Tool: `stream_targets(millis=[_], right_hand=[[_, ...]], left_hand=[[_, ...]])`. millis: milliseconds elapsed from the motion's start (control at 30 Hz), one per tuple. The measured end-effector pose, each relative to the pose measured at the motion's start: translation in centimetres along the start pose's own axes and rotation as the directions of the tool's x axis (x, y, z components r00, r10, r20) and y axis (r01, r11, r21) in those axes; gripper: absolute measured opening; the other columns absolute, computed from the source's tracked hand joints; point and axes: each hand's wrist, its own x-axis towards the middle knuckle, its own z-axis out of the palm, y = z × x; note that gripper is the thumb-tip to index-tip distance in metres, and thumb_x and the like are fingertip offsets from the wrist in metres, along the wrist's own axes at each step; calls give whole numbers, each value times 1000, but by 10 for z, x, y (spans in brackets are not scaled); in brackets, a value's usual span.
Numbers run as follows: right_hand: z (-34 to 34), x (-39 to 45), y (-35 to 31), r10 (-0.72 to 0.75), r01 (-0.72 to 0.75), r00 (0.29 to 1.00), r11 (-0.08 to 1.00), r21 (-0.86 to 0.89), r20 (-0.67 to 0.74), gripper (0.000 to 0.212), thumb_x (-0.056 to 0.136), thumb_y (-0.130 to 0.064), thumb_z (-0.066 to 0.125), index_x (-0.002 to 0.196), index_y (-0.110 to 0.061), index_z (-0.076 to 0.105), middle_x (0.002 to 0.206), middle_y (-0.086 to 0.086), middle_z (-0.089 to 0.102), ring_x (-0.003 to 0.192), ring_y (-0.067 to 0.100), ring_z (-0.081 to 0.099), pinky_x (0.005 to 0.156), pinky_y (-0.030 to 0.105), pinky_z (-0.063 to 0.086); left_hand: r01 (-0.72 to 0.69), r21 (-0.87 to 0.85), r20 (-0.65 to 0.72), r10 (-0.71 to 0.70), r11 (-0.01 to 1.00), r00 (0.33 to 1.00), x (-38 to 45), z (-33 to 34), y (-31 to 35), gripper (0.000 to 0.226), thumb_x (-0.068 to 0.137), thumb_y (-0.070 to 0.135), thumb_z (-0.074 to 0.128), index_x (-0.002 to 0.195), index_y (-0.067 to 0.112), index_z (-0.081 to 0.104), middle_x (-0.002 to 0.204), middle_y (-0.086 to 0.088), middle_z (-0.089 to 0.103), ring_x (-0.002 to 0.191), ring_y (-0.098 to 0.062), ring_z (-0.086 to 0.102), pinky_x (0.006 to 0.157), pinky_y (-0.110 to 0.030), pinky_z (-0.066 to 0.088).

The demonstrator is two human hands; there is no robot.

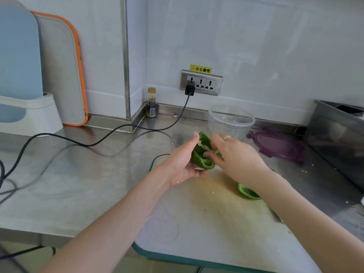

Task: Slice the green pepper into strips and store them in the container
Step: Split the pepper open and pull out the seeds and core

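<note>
Fingers point(211, 154) dig inside green pepper point(202, 154); socket label point(200, 69) reads 小心触电.

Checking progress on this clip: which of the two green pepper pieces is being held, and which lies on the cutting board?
The larger pepper piece is held in the left hand; the smaller piece lies on the cutting board.

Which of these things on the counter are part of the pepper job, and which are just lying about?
Part of the job:
- pepper half, held in the left hand; the right hand picks at its inside
- other pepper piece on the cutting board
- clear container
- purple lid

Lying about:
- small bottle
- black cable and wall socket
- boards leaning on the wall
- metal box
</note>
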Motion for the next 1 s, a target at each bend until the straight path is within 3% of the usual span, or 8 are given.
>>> stream_targets(millis=[133, 300, 400, 500, 633, 867, 933, 1000], right_hand=[[9, 7, -5, -43, 56, 996, 982, -178, 79, 29, 99, -39, 36, 118, -18, 41, 106, -1, 55, 95, 22, 59, 61, 29, 40], [11, 13, -14, -28, 49, 994, 977, -205, 105, 26, 97, -18, 42, 123, -19, 43, 100, 0, 53, 88, 24, 61, 58, 31, 38], [12, 20, -11, -48, 61, 988, 995, -79, 149, 15, 99, -22, 40, 110, -17, 48, 85, -1, 46, 81, 24, 59, 60, 34, 44], [12, 20, -6, -93, 96, 977, 995, -7, 193, 19, 99, -23, 38, 106, -13, 52, 94, 6, 56, 86, 27, 60, 69, 36, 46], [12, 15, -6, -148, 153, 975, 988, -18, 164, 21, 100, -22, 36, 108, -11, 52, 96, 5, 57, 85, 26, 60, 70, 37, 49], [24, 13, 2, -325, 324, 946, 943, -71, -10, 10, 86, -6, 60, 96, -7, 57, 71, 6, 55, 50, 24, 55, 40, 33, 44], [16, 11, 1, -214, 231, 969, 962, 147, -123, 6, 92, -10, 56, 91, -4, 57, 71, 6, 56, 53, 19, 52, 48, 31, 45], [11, 12, 6, 114, 34, 943, 903, 429, -313, 14, 95, -17, 53, 86, -6, 54, 63, -1, 52, 52, 10, 46, 52, 25, 40]], left_hand=[[-71, 162, 5, 71, 984, 997, -2, 4, -5, 40, 98, 48, 35, 108, 16, 56, 81, -7, 61, 68, -15, 61, 62, -29, 50], [-97, 163, -1, 99, 982, 995, -3, 3, -5, 36, 100, 43, 33, 113, 16, 54, 119, -20, 58, 99, -25, 59, 93, -41, 49], [-112, 133, -2, 113, 985, 994, -5, 3, -4, 37, 101, 39, 32, 109, 11, 53, 108, -21, 57, 88, -24, 57, 84, -37, 52], [-107, 114, -1, 107, 988, 994, -5, 4, -5, 35, 102, 37, 31, 103, 10, 54, 97, -17, 57, 80, -23, 56, 82, -38, 52], [-84, 68, -38, 87, 994, 995, -4, 5, -4, 35, 101, 36, 33, 108, 8, 53, 105, -20, 55, 87, -26, 57, 80, -41, 55], [-25, -68, -107, 18, 997, 994, 0, -1, 0, 41, 100, 43, 34, 101, 10, 58, 88, -10, 66, 78, -20, 65, 69, -36, 58], [-31, -131, -131, 14, 991, 991, 0, -2, 2, 45, 99, 46, 33, 103, 10, 59, 81, -8, 69, 71, -18, 66, 60, -29, 57], [-43, -154, -166, 17, 987, 986, 1, -2, 4, 50, 98, 49, 32, 117, 9, 56, 101, -14, 68, 81, -23, 67, 60, -28, 57]])
